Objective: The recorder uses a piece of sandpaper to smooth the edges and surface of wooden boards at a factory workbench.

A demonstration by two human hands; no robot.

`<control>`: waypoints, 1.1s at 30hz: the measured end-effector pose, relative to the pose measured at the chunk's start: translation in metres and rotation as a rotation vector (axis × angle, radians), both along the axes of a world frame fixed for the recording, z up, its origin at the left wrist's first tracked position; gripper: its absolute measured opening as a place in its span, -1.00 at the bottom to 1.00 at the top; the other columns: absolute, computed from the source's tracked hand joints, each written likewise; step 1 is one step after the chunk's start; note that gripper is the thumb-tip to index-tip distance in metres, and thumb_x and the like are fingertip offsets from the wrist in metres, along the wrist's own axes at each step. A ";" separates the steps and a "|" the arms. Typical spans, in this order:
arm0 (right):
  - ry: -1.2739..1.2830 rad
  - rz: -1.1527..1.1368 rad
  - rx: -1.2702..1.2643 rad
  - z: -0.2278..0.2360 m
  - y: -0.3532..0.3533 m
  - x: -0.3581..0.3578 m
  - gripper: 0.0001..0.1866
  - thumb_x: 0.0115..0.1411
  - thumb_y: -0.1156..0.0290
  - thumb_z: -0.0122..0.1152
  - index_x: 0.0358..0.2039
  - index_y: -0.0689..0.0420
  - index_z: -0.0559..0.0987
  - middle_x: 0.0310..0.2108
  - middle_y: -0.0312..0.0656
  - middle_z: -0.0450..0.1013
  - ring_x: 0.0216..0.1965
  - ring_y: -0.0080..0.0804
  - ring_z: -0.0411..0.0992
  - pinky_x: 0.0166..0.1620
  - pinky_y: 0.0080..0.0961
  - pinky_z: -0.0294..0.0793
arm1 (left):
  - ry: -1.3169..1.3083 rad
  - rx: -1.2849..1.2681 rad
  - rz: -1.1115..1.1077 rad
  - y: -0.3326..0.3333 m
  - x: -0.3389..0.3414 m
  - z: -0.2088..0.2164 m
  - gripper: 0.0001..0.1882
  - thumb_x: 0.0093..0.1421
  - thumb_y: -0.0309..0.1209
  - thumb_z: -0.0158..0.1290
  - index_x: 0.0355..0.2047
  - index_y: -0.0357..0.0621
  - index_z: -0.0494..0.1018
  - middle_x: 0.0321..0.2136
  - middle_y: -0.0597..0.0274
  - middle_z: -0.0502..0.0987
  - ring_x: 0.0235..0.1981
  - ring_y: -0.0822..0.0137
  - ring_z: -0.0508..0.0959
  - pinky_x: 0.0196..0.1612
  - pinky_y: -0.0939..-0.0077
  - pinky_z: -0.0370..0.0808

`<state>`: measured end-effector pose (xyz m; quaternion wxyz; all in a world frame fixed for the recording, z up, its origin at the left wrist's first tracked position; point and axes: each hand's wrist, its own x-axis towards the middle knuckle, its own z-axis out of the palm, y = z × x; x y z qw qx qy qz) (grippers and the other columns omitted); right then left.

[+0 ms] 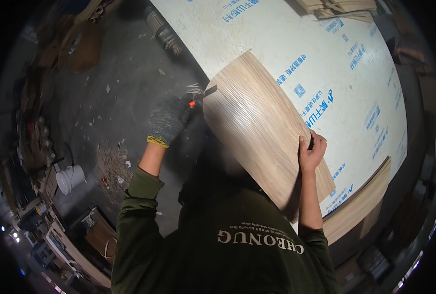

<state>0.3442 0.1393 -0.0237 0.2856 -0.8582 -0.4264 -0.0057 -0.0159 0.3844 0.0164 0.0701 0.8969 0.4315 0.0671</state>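
A wood-grain panel (252, 122) lies on a white sheet-covered table, its left end reaching past the table's edge. My bare right hand (313, 151) grips the panel's right-hand edge, thumb on the top face and fingers bent over the side. My left hand (168, 119), in a dark knitted glove with a yellow cuff, is closed around a small tool (192, 104) with an orange-red part. Most of that tool is hidden by the glove and blur. A dark flat piece (210, 90) touches the panel's left corner, and thin pale shavings (194, 89) curl beside it.
More wood-grain boards (360, 201) lie along the table's near right edge, and others (338, 7) are stacked at its far end. On the grey floor to the left are a pile of shavings (112, 166), a white bucket (71, 179) and a bundle of strips (163, 32).
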 end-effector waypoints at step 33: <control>0.020 -0.024 0.012 0.007 0.009 -0.006 -0.61 -0.03 0.32 0.37 -0.16 0.14 0.59 -0.30 -0.11 0.41 -0.22 -0.14 0.35 -0.10 -0.31 0.34 | 0.083 -0.164 -0.454 0.140 0.099 0.018 -0.67 0.24 -0.13 -0.03 0.01 0.26 0.45 -0.32 0.07 0.45 -0.31 0.11 0.56 -0.29 0.23 0.53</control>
